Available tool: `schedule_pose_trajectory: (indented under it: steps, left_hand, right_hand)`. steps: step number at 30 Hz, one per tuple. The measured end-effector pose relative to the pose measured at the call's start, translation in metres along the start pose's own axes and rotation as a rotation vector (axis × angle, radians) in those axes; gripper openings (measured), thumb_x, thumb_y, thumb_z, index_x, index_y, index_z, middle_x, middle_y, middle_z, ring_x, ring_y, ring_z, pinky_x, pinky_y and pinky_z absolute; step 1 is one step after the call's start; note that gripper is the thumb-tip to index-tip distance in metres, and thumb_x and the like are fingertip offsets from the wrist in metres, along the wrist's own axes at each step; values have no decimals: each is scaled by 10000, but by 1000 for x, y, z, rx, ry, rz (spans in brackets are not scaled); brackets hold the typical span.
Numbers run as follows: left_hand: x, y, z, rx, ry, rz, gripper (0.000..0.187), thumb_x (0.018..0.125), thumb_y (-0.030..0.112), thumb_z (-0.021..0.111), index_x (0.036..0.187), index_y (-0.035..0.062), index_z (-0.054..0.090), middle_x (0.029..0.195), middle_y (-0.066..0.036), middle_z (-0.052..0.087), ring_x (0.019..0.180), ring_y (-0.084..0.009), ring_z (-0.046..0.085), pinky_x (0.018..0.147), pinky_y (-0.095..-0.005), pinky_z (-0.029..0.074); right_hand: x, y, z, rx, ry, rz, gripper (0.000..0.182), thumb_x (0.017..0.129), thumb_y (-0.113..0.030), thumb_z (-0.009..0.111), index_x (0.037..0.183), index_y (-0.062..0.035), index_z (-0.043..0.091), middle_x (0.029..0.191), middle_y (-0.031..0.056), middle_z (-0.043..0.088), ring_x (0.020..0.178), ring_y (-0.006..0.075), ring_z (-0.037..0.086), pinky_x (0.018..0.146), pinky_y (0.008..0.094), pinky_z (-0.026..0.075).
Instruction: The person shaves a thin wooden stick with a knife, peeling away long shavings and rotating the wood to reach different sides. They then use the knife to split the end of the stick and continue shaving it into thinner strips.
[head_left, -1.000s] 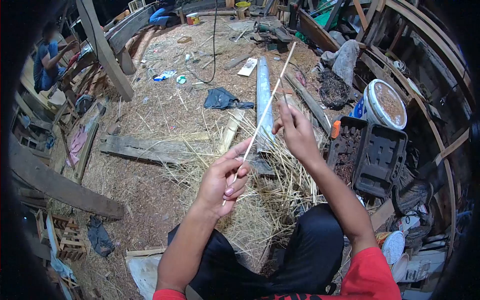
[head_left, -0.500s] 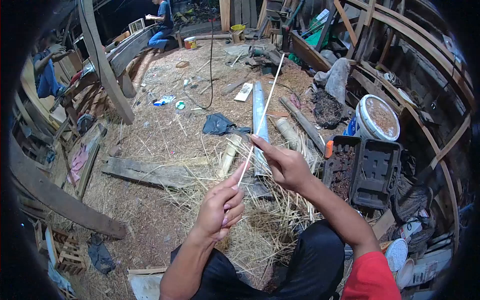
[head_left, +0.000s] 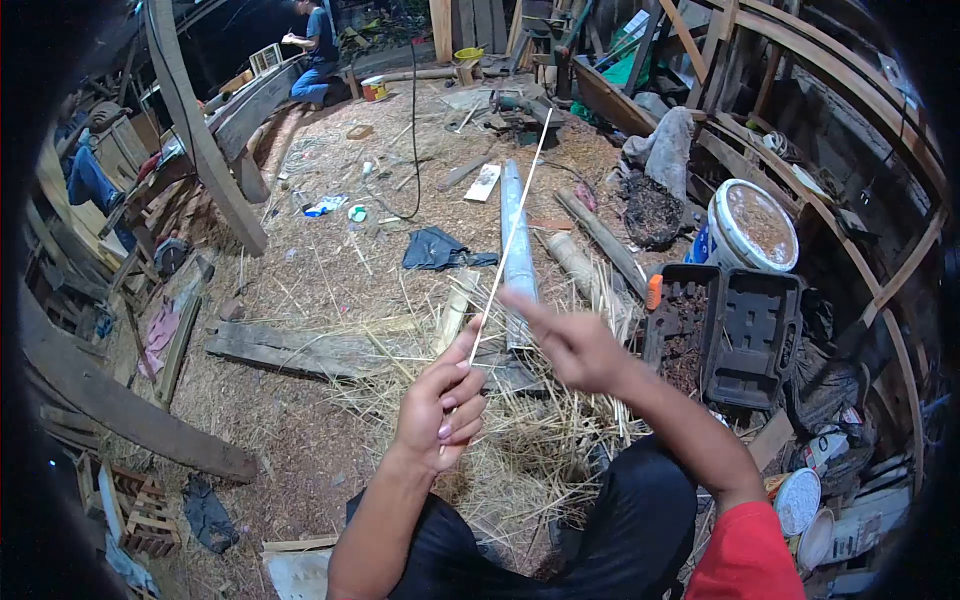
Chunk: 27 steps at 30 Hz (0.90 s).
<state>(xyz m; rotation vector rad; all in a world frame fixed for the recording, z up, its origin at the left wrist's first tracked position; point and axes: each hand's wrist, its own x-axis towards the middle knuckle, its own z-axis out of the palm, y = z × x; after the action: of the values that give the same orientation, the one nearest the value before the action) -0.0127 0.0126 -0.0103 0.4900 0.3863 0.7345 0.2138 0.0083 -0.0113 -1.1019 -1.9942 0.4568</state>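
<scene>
A long, thin, pale strip, apparently split bamboo (head_left: 519,215), runs up and away from my left hand (head_left: 437,408). The fingers of that hand are closed around its lower part, with the index finger laid along it. My right hand (head_left: 580,350) is just right of the strip, smeared by motion. Its index finger points toward the strip; whether it touches it or grips anything, I cannot make out. Below both hands, a heap of thin shavings and splints (head_left: 540,440) lies between my knees.
A grey pipe-like length (head_left: 516,255) and a weathered plank (head_left: 290,345) lie ahead. At right are an open black tool case (head_left: 750,340) and a white bucket (head_left: 755,235). A wooden post (head_left: 205,130) leans at left. Another person (head_left: 318,55) is at the back.
My right hand has moved down and slightly right, closer to my left hand, and is now blurred. The strip's far end has shifted slightly left. My left hand keeps its hold.
</scene>
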Motion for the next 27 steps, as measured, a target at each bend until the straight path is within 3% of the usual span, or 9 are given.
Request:
schedule_pose_trajectory:
  steps: [5,9,16,17,19,22,24,26,27]
  left_hand:
    - [-4,7,2,-81,-65,13,507,998,95,314,1501,144,282,588,55,316,353,-34,267,292,-168,243]
    - [-13,3,9,45,-39,-15,551,988,88,315,1529,153,229,587,60,308,357,-23,255,295,-166,243]
    - [-13,-3,6,67,16,-35,575,972,71,329,1533,132,222,585,63,303,363,-20,246,301,-160,236]
    - [-16,-5,7,93,14,-57,573,972,69,330,1532,129,223,586,62,303,363,-20,245,302,-159,236]
    - [-20,-9,13,143,7,-95,570,974,66,332,1531,122,225,588,62,302,364,-20,245,304,-158,235]
    - [-15,-17,11,100,-9,-151,548,991,80,337,1528,113,232,591,62,302,367,-19,249,307,-158,232]
    - [-14,-16,13,115,-7,-150,534,1004,87,357,1525,105,242,593,61,310,373,-17,256,310,-163,229]
    - [-14,-18,12,177,-9,-159,531,1004,84,367,1522,98,247,593,61,315,376,-16,259,311,-166,229]
    - [-15,-22,14,199,30,-188,537,998,66,374,1520,90,250,592,62,320,375,-16,261,312,-167,229]
  right_hand:
    - [0,-18,22,-282,-174,-138,709,802,41,548,1460,-195,428,722,104,597,606,247,617,586,380,511]
    - [8,3,13,-219,59,-125,706,786,55,543,1442,-190,459,702,112,592,578,262,610,594,381,507]
    - [5,21,8,-266,87,-50,628,834,11,530,1420,-210,491,683,143,586,564,270,600,586,363,488]
    - [7,23,4,-252,36,188,544,888,-45,513,1406,-212,506,825,166,670,566,248,607,592,356,491]
    - [11,55,-14,-150,205,344,507,920,-93,502,1403,-249,503,793,163,674,617,279,642,621,401,508]
    - [10,94,-6,-206,436,145,474,943,-127,489,1403,-241,503,871,198,682,714,307,666,699,417,513]
    - [7,100,-8,-245,484,136,452,957,-121,467,1401,-199,505,1060,190,649,810,287,668,774,391,508]
    - [2,96,-15,-206,414,398,426,977,-100,430,1394,-140,508,1343,140,575,930,233,669,860,346,500]
    - [-5,125,-24,-244,462,447,426,991,-128,428,1413,-126,481,1187,136,626,813,194,643,759,321,507]
